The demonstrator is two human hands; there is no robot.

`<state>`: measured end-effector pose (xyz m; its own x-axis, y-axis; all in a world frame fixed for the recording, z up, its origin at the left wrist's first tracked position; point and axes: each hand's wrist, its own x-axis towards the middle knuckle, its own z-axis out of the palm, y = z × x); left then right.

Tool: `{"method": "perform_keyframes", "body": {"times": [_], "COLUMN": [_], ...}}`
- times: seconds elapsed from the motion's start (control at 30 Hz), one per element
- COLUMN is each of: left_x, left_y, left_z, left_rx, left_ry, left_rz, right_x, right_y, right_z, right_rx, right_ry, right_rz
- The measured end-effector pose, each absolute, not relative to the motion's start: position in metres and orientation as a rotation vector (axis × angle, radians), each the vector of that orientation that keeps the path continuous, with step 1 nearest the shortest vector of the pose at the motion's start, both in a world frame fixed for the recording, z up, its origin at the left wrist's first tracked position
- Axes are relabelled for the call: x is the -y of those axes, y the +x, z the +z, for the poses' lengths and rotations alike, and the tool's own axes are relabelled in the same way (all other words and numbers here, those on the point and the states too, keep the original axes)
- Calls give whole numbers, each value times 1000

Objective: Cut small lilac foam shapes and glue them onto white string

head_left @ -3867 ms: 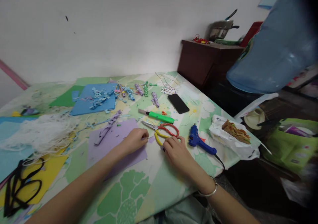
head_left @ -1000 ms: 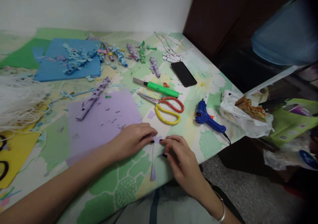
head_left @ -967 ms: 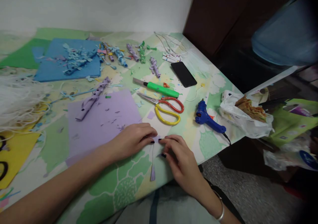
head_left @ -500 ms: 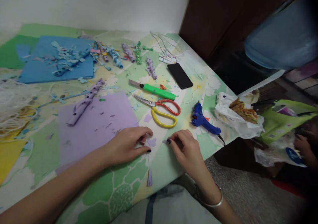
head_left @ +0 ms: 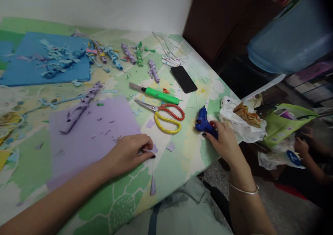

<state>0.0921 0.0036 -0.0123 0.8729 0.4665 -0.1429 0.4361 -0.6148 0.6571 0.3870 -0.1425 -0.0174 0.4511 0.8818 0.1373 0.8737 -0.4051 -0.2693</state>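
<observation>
My left hand [head_left: 131, 153] is closed in a pinch at the string of a small purple paper tassel [head_left: 153, 186]. The tassel lies toward the table's front edge. Beside those fingertips shows a light purple paper cutout [head_left: 155, 148], partly hidden. Another purple cutout [head_left: 171, 146] rests on the cloth between my hands. My right hand [head_left: 225, 143] is closed round the handle of a blue glue gun [head_left: 201, 119], which lies on the table with its nozzle pointing away from me. Scissors [head_left: 168, 125] with red and yellow handles lie between my hands, farther back.
A green-handled knife [head_left: 161, 95] and a black phone [head_left: 184, 79] lie behind the scissors. Purple paper [head_left: 85, 155] with a rolled tube [head_left: 75, 115] is at left. Wrapped food [head_left: 247, 115] sits at the right edge. Another person's hand [head_left: 301, 145] shows beyond.
My right hand has left the small purple cutout on the cloth and moved right onto the glue gun's handle. My left hand keeps its pinch; the view has shifted slightly right.
</observation>
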Motion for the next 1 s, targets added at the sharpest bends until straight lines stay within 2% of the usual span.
{"method": "perform_keyframes", "body": {"times": [0.33,0.6,0.77,0.9,1.0], "left_x": [-5,22,59,70,67], "left_y": [86,72,65,66,66], "left_z": [-11,5,26,24,13], "left_rx": [-585,-514,5,7,-10], "left_ry": [2288,2639,2858,2862,2825], "left_rz": [286,943,595,478,560], "right_x": [160,177,182,188,192], "right_y": [363,297,268,262,262], "right_z": [-2,10,1,-2,-1], "right_rx": [1453,1588,1791,1770,1715], "right_ry": [-2330,-1824,-1693,-1790,-1837], "right_rz": [169,449,305,311,326]}}
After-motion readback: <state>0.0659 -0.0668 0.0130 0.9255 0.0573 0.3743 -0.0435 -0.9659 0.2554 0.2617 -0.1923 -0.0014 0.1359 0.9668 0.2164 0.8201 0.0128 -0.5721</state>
